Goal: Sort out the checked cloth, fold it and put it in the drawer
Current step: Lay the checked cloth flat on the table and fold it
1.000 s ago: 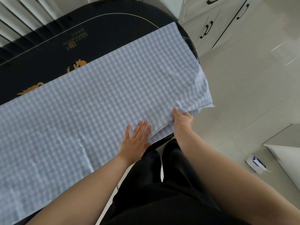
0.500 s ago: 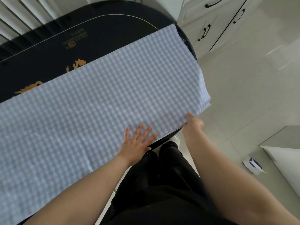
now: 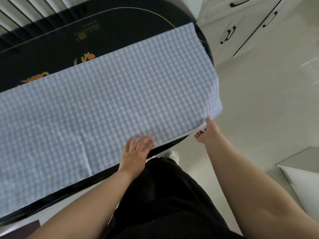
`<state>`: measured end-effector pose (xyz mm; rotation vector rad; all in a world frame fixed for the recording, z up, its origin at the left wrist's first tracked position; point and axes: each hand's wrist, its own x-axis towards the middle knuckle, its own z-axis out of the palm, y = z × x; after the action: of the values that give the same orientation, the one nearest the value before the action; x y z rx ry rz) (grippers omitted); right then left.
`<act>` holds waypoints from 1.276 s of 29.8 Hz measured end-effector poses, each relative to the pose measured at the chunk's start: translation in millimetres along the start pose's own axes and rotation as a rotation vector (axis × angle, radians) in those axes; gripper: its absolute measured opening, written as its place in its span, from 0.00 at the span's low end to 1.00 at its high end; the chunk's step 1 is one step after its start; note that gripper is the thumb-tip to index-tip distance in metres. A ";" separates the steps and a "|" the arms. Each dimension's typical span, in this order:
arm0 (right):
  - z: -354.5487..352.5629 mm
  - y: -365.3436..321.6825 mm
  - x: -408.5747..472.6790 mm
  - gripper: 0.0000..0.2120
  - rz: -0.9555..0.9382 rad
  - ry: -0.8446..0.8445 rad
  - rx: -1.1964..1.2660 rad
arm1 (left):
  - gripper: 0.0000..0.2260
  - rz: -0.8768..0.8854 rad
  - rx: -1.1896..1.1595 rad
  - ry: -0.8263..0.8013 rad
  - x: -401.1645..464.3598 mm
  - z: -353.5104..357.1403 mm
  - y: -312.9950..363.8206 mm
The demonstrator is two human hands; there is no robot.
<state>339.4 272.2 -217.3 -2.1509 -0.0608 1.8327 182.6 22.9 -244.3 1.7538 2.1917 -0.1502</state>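
Note:
The blue-and-white checked cloth (image 3: 110,104) lies spread in a long folded strip across the black oval table (image 3: 57,40), its right end hanging over the table's edge. My left hand (image 3: 136,152) presses flat on the cloth near its front edge, fingers spread. My right hand (image 3: 206,133) is at the cloth's overhanging front right corner, thumb on top and fingers curled under the edge, pinching it. White drawers with black handles (image 3: 229,34) stand at the upper right.
The table's rounded right end sits close to the white cabinet (image 3: 269,19). Pale tiled floor (image 3: 259,100) lies to the right. A white unit (image 3: 303,171) stands at the right edge. My black-clad legs are below.
My right hand has slid right along the cloth's front edge to the overhanging corner, drawing the end flatter. My left hand has stayed pressed on the cloth.

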 end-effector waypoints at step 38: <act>156.6 321.3 -162.9 0.18 -1.238 -0.807 -2.087 | 0.39 -1.079 -2.217 0.186 -190.7 -55.1 -280.5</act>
<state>104.1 -38.2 -166.6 -0.5127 -3.4040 1.2154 -62.2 -205.2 -165.9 -0.6064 1.3614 1.4760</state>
